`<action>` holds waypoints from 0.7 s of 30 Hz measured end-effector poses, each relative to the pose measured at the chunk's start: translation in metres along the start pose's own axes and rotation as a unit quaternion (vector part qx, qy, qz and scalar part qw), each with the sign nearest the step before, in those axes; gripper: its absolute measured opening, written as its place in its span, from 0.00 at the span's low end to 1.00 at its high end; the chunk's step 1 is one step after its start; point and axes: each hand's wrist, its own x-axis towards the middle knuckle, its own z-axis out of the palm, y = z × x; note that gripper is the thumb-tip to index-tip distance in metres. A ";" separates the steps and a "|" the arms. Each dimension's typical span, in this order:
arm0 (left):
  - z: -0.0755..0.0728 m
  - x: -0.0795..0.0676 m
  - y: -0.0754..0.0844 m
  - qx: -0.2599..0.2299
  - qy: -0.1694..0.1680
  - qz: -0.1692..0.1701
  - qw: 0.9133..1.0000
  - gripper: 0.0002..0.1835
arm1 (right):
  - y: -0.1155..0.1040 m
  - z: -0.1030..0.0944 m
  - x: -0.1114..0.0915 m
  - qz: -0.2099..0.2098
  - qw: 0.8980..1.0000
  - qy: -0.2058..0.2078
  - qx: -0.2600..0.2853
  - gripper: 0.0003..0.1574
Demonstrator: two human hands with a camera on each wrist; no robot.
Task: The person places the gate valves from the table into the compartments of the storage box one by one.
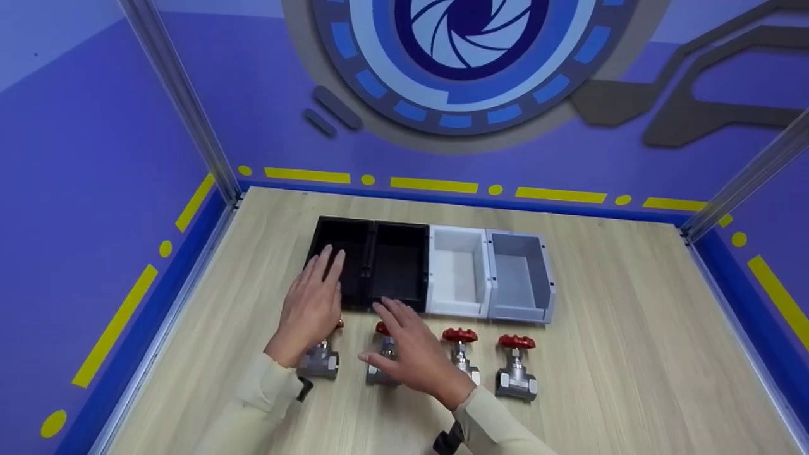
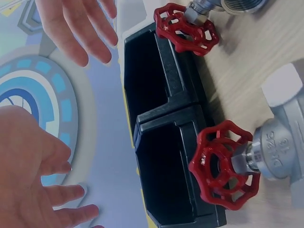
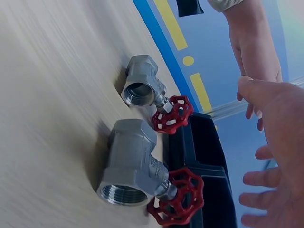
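My left hand [image 1: 311,304] hovers over the leftmost valve [image 1: 321,364] and the front of the left black bin [image 1: 344,221], fingers extended and holding nothing. Above the second valve [image 1: 379,374] is my right hand [image 1: 414,351], its fingers spread and also holding nothing. Both valves have grey metal bodies and red handwheels, partly hidden by the hands in the head view. In the left wrist view a red handwheel [image 2: 223,164] stands apart from the left hand [image 2: 28,175]. The right wrist view shows a valve body [image 3: 129,156] lying apart from the right hand [image 3: 287,147].
Two more valves stand to the right, the third [image 1: 460,335] partly covered by the right hand and the fourth [image 1: 517,382] fully visible. Behind the row, a second black bin [image 1: 401,225], a white bin [image 1: 458,309] and a grey bin [image 1: 518,314] adjoin on the wooden table [image 1: 632,328].
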 end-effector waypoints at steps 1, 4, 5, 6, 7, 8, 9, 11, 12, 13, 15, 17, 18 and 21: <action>0.001 0.000 -0.001 0.000 0.001 -0.001 1.000 0.30 | -0.001 0.001 0.000 -0.004 1.000 -0.002 0.007 0.53; 0.002 0.000 -0.005 -0.003 0.008 -0.002 1.000 0.29 | -0.004 0.004 0.002 -0.014 1.000 -0.005 0.017 0.53; 0.003 0.000 -0.006 -0.004 0.010 -0.003 1.000 0.29 | -0.005 0.004 0.002 -0.018 1.000 -0.004 0.018 0.53; 0.003 0.000 -0.008 -0.005 0.011 -0.004 1.000 0.28 | -0.006 0.005 0.003 -0.022 1.000 -0.003 0.016 0.53; 0.003 0.000 -0.009 -0.006 0.012 -0.005 1.000 0.28 | -0.006 0.006 0.003 -0.027 1.000 -0.002 0.015 0.53; 0.004 0.000 -0.010 -0.007 0.013 -0.006 1.000 0.28 | -0.007 0.007 0.003 -0.032 0.999 -0.001 0.013 0.53; 0.004 0.000 -0.011 -0.007 0.013 -0.008 1.000 0.28 | -0.007 0.007 0.004 -0.036 0.999 0.000 0.011 0.53; 0.005 0.000 -0.013 -0.011 0.010 -0.012 1.000 0.28 | -0.008 0.009 0.004 -0.043 0.999 -0.001 0.010 0.53; 0.005 0.000 -0.014 -0.013 0.007 -0.015 1.000 0.28 | -0.009 0.010 0.005 -0.045 0.999 -0.003 0.009 0.53; 0.005 0.000 -0.015 -0.016 0.004 -0.020 1.000 0.28 | -0.009 0.011 0.005 -0.047 0.999 -0.004 0.009 0.53; 0.006 0.000 -0.017 -0.021 -0.001 -0.027 0.999 0.29 | -0.010 0.013 0.006 -0.048 0.999 -0.009 0.009 0.53; 0.008 0.000 -0.020 -0.024 -0.005 -0.033 0.999 0.29 | -0.012 0.015 0.006 -0.047 0.999 -0.016 0.008 0.53; 0.008 0.001 -0.021 -0.024 -0.006 -0.034 0.999 0.30 | -0.012 0.016 0.007 -0.046 0.999 -0.019 0.008 0.53; 0.011 0.001 -0.026 -0.021 -0.004 -0.033 0.999 0.30 | -0.015 0.019 0.008 -0.042 0.999 -0.028 0.004 0.54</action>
